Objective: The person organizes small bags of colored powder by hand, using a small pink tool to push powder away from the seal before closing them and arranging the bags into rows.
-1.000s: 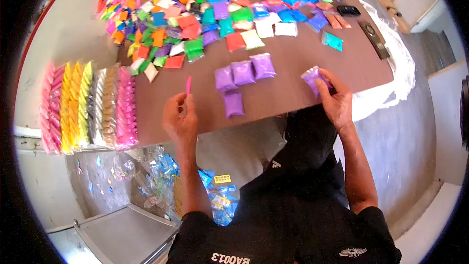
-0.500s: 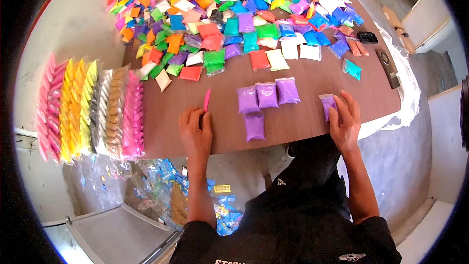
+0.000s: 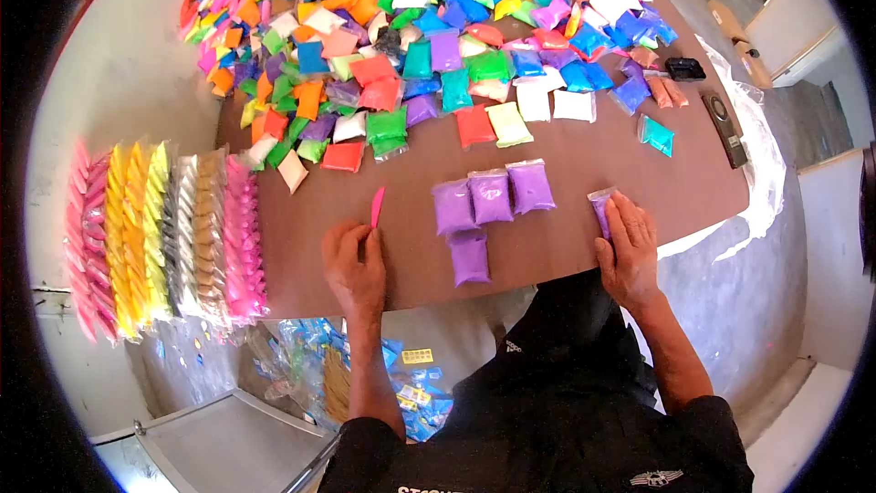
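Observation:
My left hand (image 3: pixel 354 265) is closed at the table's near edge, with a thin pink plastic knife (image 3: pixel 377 207) sticking up out of its fingers. My right hand (image 3: pixel 628 251) lies flat over a small purple packet (image 3: pixel 599 202) at the right, its fingers stretched out and covering most of it. Between the hands, three purple packets (image 3: pixel 493 196) stand side by side in a row. One more purple packet (image 3: pixel 470 257) lies just below them, nearer to me. All look like soft, filled clear pouches.
A big heap of colourful packets (image 3: pixel 392 73) covers the table's far side. Bundled strips of packets (image 3: pixel 164 228) hang over the left edge. A teal packet (image 3: pixel 656 135), a dark remote-like device (image 3: pixel 724 131) and a black object (image 3: pixel 684 69) lie at the right. Wrappers (image 3: pixel 315 361) litter the floor.
The right hand's fingers have come down flat over the purple packet, hiding more of it. The left hand still holds the pink knife. The whole view has shifted slightly.

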Demonstrator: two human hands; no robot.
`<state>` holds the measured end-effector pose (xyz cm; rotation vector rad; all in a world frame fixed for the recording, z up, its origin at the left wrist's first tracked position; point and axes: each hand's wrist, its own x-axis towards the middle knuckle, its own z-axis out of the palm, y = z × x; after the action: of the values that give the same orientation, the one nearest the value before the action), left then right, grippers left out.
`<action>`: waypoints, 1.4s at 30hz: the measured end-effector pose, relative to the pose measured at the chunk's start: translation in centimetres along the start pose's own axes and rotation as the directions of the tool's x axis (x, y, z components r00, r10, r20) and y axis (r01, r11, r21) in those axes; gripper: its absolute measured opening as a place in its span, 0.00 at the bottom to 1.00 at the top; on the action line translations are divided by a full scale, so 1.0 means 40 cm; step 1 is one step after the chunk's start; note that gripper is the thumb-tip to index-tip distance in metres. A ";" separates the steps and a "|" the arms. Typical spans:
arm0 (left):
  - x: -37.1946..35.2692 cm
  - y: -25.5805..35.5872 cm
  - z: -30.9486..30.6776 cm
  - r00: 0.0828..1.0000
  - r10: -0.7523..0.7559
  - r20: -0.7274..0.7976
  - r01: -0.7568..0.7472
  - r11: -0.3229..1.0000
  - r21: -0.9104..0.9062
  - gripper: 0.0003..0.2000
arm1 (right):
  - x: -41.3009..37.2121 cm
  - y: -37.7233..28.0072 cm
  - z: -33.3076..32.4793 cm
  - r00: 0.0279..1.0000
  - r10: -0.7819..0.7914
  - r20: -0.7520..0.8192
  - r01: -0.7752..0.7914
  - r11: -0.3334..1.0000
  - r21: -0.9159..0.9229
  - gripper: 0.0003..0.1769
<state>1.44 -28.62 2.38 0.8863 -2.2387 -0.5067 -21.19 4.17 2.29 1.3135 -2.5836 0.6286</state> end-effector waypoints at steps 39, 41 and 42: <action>-0.018 0.040 0.016 0.993 0.111 -0.038 -0.104 0.985 0.138 0.04 | -0.024 0.054 -0.045 0.997 -0.072 -0.024 0.076 0.958 0.276 0.38; -0.018 0.022 0.016 0.993 0.116 -0.034 -0.109 0.979 0.172 0.04 | -0.023 0.054 -0.044 0.995 -0.098 -0.001 0.096 0.976 0.193 0.38; -0.017 0.017 0.020 0.991 0.128 -0.034 -0.119 0.973 0.195 0.04 | -0.024 0.053 -0.041 0.995 -0.102 0.009 0.098 0.975 0.198 0.38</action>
<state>0.94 -27.57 1.91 0.8381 -2.3108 -0.2114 -22.39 6.69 2.82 1.5042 -2.5041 0.8772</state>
